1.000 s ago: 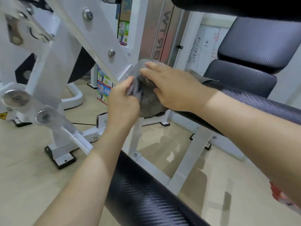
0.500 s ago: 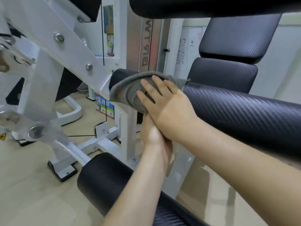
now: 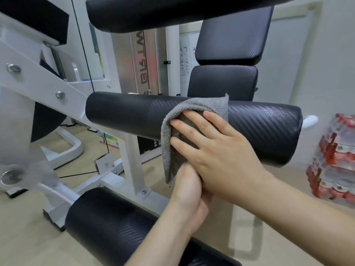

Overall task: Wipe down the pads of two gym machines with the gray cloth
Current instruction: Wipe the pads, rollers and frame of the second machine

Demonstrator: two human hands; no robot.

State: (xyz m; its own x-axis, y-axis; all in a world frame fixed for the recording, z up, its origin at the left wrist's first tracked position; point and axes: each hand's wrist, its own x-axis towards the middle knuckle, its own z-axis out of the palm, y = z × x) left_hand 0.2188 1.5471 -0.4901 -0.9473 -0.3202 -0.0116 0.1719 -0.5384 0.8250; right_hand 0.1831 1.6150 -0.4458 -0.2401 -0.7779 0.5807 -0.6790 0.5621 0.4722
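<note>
The gray cloth [image 3: 203,106] is draped over the middle of a black roller pad [image 3: 124,112], its lower end hanging in front. My right hand [image 3: 217,148] lies flat on the cloth with straight fingers and presses it against the pad's front. My left hand [image 3: 187,191] comes up from below and holds the cloth's hanging end under the roller; its fingers are mostly hidden behind my right hand. A second black roller pad [image 3: 107,223] sits lower and nearer to me.
A white machine frame [image 3: 38,77] slants across the left. A long black pad [image 3: 153,14] hangs overhead. Two black back pads [image 3: 230,35] stand behind the roller, with a weight stack [image 3: 146,60] further back. A wrapped pack of red-labelled bottles [image 3: 334,160] stands at the right.
Both hands and the cloth have slid to the right along the roller, from its left end near the frame to its middle. The left end of the pad is now bare.
</note>
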